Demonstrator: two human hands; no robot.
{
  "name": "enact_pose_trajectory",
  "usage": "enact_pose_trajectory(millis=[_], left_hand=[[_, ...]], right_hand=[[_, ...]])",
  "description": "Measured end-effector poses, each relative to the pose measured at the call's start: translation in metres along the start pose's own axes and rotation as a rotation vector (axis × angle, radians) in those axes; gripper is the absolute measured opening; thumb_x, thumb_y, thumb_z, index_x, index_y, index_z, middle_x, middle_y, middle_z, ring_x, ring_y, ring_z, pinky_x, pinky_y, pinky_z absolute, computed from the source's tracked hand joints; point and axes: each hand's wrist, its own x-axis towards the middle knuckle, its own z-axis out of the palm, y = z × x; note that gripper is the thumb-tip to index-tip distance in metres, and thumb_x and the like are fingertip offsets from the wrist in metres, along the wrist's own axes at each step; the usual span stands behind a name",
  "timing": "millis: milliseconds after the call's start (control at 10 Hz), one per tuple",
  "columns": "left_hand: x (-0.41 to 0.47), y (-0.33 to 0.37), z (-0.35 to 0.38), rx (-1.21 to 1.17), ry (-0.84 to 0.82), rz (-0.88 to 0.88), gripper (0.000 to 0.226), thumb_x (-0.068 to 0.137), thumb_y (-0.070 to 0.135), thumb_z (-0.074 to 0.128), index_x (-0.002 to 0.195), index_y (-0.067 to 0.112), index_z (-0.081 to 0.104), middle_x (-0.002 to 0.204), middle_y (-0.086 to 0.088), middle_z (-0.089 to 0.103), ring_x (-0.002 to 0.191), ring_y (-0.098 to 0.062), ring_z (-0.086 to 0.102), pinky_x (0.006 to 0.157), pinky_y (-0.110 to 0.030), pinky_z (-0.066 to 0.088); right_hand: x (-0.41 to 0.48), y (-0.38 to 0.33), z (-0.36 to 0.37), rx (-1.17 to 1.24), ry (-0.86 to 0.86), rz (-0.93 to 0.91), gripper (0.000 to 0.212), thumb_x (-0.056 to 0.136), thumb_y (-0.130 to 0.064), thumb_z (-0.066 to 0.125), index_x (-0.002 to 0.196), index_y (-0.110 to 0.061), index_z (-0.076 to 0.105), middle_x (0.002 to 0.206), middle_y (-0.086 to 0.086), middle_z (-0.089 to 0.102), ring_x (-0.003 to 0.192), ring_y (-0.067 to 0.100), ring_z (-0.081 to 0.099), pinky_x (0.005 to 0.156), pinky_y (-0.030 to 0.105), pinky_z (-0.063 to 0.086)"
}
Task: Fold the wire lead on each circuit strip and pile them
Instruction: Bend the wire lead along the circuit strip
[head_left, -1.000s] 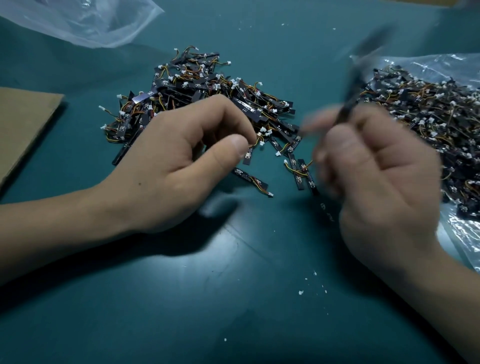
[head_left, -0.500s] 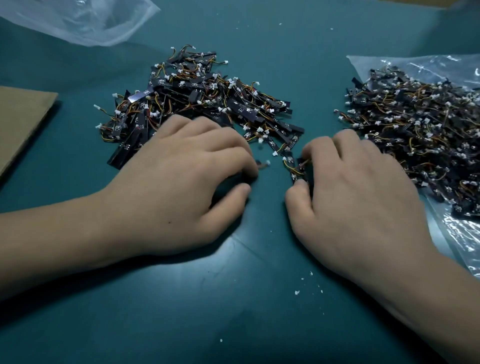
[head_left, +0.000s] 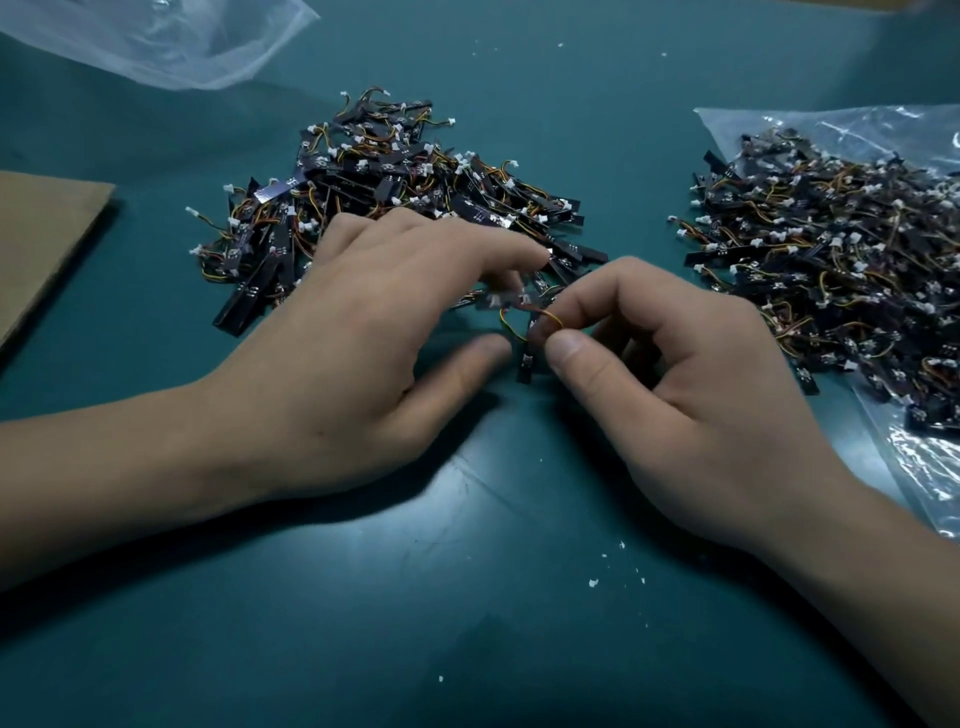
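counter (head_left: 467, 597): teal
right hand (head_left: 691, 395): grip pinches circuit strip (head_left: 524, 365), wire lead (head_left: 549, 314) looped
left hand (head_left: 363, 364): grip wide, fingertips touch lead

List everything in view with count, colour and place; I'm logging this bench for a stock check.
table: one, teal, under everything.
centre pile: one heap of many strips, black with orange-yellow wires and white plugs, back centre, straight on the table.
right pile: one heap, same colours, right side, on a bag.
bags: two, clear; one under the right pile, the other back left.
cardboard: one piece, brown, left edge.
crumbs: several, white, scattered near front.
held strip: one, black, looped orange-yellow wire, between the hands.
left hand: fingertips at the wire's plug end; grip unclear.
right hand: thumb and forefinger pinch the held strip.
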Motion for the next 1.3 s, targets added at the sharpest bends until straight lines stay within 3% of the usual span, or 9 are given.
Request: enact_pose_trajectory(millis=[100, 200, 300, 400, 600, 900, 1100, 1200, 1300], left_hand=[[0.004, -0.007, 0.006, -0.067, 0.04, -0.035, 0.029, 0.093, 0.039, 0.065, 0.123, 0.04, 0.062, 0.105, 0.027, 0.061, 0.096, -0.006, 0.057, 0.094, -0.029, 0.037], [0.005, -0.008, 0.008, -0.27, -0.013, -0.125, 0.032, 0.09, 0.045, 0.063, 0.122, 0.049, 0.059, 0.103, 0.03, 0.064, 0.093, -0.007, 0.064, 0.092, -0.041, 0.048], [-0.001, -0.002, 0.002, -0.232, 0.033, -0.099, 0.037, 0.092, 0.041, 0.06, 0.128, 0.033, 0.057, 0.103, 0.021, 0.067, 0.101, 0.003, 0.058, 0.102, -0.033, 0.036], [0.0, 0.004, -0.005, -0.17, 0.014, -0.096, 0.034, 0.096, 0.051, 0.048, 0.115, 0.028, 0.063, 0.095, 0.016, 0.066, 0.098, -0.004, 0.058, 0.093, -0.04, 0.026], [0.002, 0.007, -0.009, -0.188, -0.009, -0.113, 0.034, 0.097, 0.042, 0.047, 0.083, 0.021, 0.071, 0.077, 0.006, 0.065, 0.084, -0.012, 0.059, 0.09, -0.048, 0.029], [0.004, 0.009, -0.011, -0.25, -0.059, -0.127, 0.021, 0.09, 0.033, 0.048, 0.087, 0.025, 0.067, 0.077, 0.016, 0.062, 0.078, 0.001, 0.053, 0.09, -0.033, 0.027], [0.003, 0.011, -0.008, -0.217, -0.049, -0.161, 0.02, 0.09, 0.019, 0.055, 0.088, 0.007, 0.07, 0.078, 0.001, 0.066, 0.07, -0.006, 0.042, 0.082, -0.011, 0.031], [0.002, 0.009, -0.009, -0.264, -0.032, -0.173, 0.019, 0.094, 0.019, 0.056, 0.089, 0.008, 0.071, 0.077, 0.009, 0.065, 0.07, 0.006, 0.05, 0.08, -0.001, 0.033], [0.0, 0.008, -0.008, -0.373, 0.014, -0.197, 0.021, 0.103, 0.014, 0.059, 0.089, 0.004, 0.071, 0.073, 0.007, 0.066, 0.066, 0.012, 0.053, 0.076, 0.003, 0.037]], right_hand=[[-0.002, -0.001, -0.002, 0.014, -0.015, -0.071, 0.004, 0.095, -0.019, 0.066, 0.097, -0.018, 0.07, 0.073, -0.009, 0.062, 0.065, 0.015, 0.058, 0.061, 0.026, 0.045], [-0.003, -0.001, -0.002, 0.008, -0.015, -0.117, 0.004, 0.094, -0.016, 0.065, 0.095, -0.013, 0.069, 0.085, -0.003, 0.068, 0.072, 0.016, 0.062, 0.066, 0.032, 0.048], [-0.003, -0.001, -0.001, 0.019, 0.02, -0.116, 0.003, 0.092, -0.013, 0.068, 0.09, -0.013, 0.068, 0.094, -0.005, 0.072, 0.076, 0.012, 0.063, 0.069, 0.021, 0.045], [-0.002, 0.0, 0.0, 0.053, 0.036, -0.128, 0.005, 0.091, -0.009, 0.07, 0.087, -0.011, 0.068, 0.099, -0.006, 0.072, 0.078, 0.002, 0.062, 0.073, 0.012, 0.042], [-0.002, 0.001, 0.001, -0.027, 0.004, -0.215, 0.006, 0.09, -0.008, 0.074, 0.087, -0.009, 0.069, 0.102, -0.004, 0.071, 0.081, 0.016, 0.067, 0.073, 0.026, 0.051], [0.0, 0.001, 0.003, -0.106, -0.002, -0.168, 0.007, 0.088, -0.016, 0.078, 0.082, -0.013, 0.076, 0.109, -0.004, 0.072, 0.076, 0.02, 0.07, 0.075, 0.031, 0.052], [-0.001, 0.002, 0.004, -0.114, -0.034, -0.133, 0.004, 0.089, -0.02, 0.077, 0.088, -0.018, 0.074, 0.096, -0.005, 0.066, 0.071, 0.015, 0.06, 0.065, 0.04, 0.05], [0.0, -0.001, 0.003, -0.095, -0.041, -0.118, 0.013, 0.093, -0.029, 0.072, 0.099, -0.018, 0.077, 0.096, -0.005, 0.066, 0.079, 0.014, 0.062, 0.069, 0.039, 0.051], [0.001, -0.004, 0.003, -0.056, -0.036, -0.093, 0.021, 0.098, -0.034, 0.063, 0.09, -0.018, 0.074, 0.088, -0.006, 0.066, 0.08, 0.015, 0.064, 0.069, 0.037, 0.049]])
